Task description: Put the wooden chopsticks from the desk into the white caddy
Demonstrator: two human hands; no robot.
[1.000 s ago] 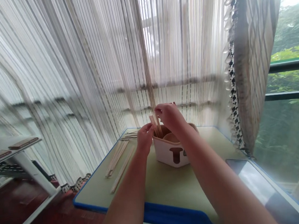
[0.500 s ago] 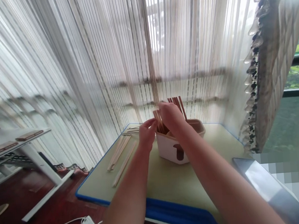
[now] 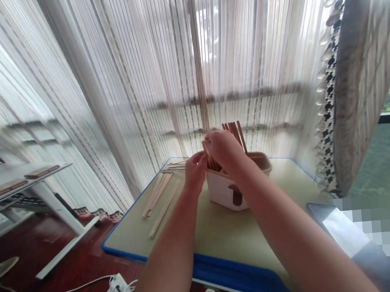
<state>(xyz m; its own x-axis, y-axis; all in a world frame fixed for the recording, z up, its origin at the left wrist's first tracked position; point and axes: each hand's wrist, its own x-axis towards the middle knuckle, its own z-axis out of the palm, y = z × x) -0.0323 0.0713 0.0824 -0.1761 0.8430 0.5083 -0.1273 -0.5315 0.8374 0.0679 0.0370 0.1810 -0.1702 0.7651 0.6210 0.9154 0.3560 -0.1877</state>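
Head cam: R grip (image 3: 224,150) on chopsticks (image 3: 212,161)

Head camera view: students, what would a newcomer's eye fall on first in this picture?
The left hand and right hand meet at the centre, over a white plastic box holding upright wooden sticks. Sheer striped curtains fill the view behind them, and loose sticks lie on the blue-edged table left of the box.

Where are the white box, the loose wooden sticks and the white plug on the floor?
White box (image 3: 219,191): head view, on its front wall.
Loose wooden sticks (image 3: 163,210): head view, on the lone stick nearest the box.
White plug (image 3: 116,285): head view, on its body.
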